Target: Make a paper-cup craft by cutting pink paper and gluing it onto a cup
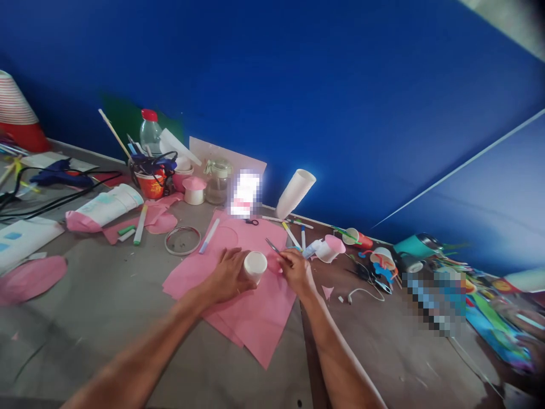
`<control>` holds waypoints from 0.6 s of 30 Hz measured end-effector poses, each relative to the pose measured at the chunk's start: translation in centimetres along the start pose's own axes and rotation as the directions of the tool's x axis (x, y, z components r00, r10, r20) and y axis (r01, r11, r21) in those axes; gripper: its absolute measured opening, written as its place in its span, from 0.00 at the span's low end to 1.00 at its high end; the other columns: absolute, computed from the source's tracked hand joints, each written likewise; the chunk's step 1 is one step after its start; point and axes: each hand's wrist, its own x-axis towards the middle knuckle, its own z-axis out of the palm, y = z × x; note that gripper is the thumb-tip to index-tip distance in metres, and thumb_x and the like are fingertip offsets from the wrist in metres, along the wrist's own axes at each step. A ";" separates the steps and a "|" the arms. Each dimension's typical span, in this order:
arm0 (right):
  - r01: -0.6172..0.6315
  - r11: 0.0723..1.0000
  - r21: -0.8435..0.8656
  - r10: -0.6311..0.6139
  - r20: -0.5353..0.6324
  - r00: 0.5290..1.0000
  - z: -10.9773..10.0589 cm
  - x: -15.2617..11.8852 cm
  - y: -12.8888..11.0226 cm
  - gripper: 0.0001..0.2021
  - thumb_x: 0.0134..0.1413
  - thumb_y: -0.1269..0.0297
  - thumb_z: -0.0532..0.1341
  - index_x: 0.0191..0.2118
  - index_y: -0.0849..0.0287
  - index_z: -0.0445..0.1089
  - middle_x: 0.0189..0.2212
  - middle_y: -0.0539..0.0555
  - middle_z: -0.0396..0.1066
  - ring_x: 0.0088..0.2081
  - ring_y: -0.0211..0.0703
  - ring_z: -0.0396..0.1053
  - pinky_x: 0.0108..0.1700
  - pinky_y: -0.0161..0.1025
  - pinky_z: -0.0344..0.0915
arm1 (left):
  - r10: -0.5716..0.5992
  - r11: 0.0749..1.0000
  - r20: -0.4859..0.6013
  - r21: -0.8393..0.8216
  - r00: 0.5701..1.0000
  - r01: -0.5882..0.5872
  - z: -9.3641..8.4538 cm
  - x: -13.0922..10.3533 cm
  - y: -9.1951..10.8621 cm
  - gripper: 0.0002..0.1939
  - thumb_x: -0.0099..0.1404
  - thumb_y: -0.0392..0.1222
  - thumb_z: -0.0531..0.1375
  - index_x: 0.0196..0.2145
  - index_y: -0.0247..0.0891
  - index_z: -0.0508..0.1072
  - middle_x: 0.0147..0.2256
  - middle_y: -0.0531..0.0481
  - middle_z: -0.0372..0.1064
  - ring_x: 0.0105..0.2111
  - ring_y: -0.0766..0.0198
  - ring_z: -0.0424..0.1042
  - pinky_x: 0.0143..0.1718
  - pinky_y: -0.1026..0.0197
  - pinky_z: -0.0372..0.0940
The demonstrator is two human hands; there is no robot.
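My left hand (230,276) is closed around the side of a small white paper cup (256,262). The cup is upright on a stack of pink paper sheets (266,324). To the right of the cup, my right hand (296,272) holds scissors (271,245), their pointed metal tip aimed up and left; the handles are hidden in the fingers. A white marker (209,236) and a roll of tape (183,241) lie left of the cup. Behind it, a dark looped handle (252,222) rests on the paper below a bright phone screen (246,194).
A leaning stack of white cups (296,193) stands by the blue wall. A pink-topped cup (331,249) and markers (292,236) are at right. A glass jar (218,180), a red cup of tools (151,183) and pink scraps (160,223) are at left. Craft clutter fills the far right.
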 end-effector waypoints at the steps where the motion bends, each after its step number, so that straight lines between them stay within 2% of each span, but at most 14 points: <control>1: -0.012 1.000 -0.002 0.012 -0.015 1.000 -0.3 0.2 0.0 0.10 0.56 0.61 0.60 0.33 0.60 0.76 0.33 0.57 0.73 0.35 0.46 0.71 0.38 0.41 0.69 | -0.005 1.000 -0.003 0.003 1.000 0.005 0.0 0.0 0.0 0.38 0.52 0.49 0.68 0.58 0.35 0.63 0.56 0.36 0.66 0.60 0.40 0.59 0.62 0.35 0.49; 6: -0.028 0.997 0.071 0.029 -0.019 0.999 -2.2 1.3 -1.6 0.08 0.56 0.62 0.60 0.34 0.59 0.75 0.34 0.55 0.74 0.36 0.44 0.71 0.39 0.40 0.68 | 0.050 0.998 -0.048 0.035 0.998 -0.049 0.2 -0.1 0.0 0.36 0.52 0.47 0.68 0.56 0.36 0.64 0.55 0.36 0.67 0.57 0.41 0.62 0.60 0.36 0.54; 11: 0.075 0.990 0.120 -0.091 0.134 0.987 -2.8 2.4 -5.0 0.07 0.56 0.65 0.61 0.36 0.58 0.76 0.36 0.55 0.73 0.38 0.44 0.71 0.39 0.39 0.68 | 0.107 0.993 -0.079 0.053 0.991 -0.103 0.5 -0.3 -0.5 0.34 0.53 0.49 0.67 0.55 0.35 0.64 0.55 0.36 0.67 0.57 0.42 0.63 0.60 0.39 0.54; 18: 0.122 0.992 -0.034 -0.104 0.332 0.938 -3.0 3.2 -8.1 0.07 0.55 0.70 0.62 0.37 0.56 0.77 0.37 0.53 0.73 0.35 0.40 0.71 0.34 0.35 0.66 | 0.121 0.990 -0.086 0.078 0.989 -0.114 0.6 -0.3 -0.6 0.34 0.55 0.50 0.65 0.57 0.36 0.63 0.55 0.36 0.67 0.56 0.43 0.64 0.58 0.40 0.55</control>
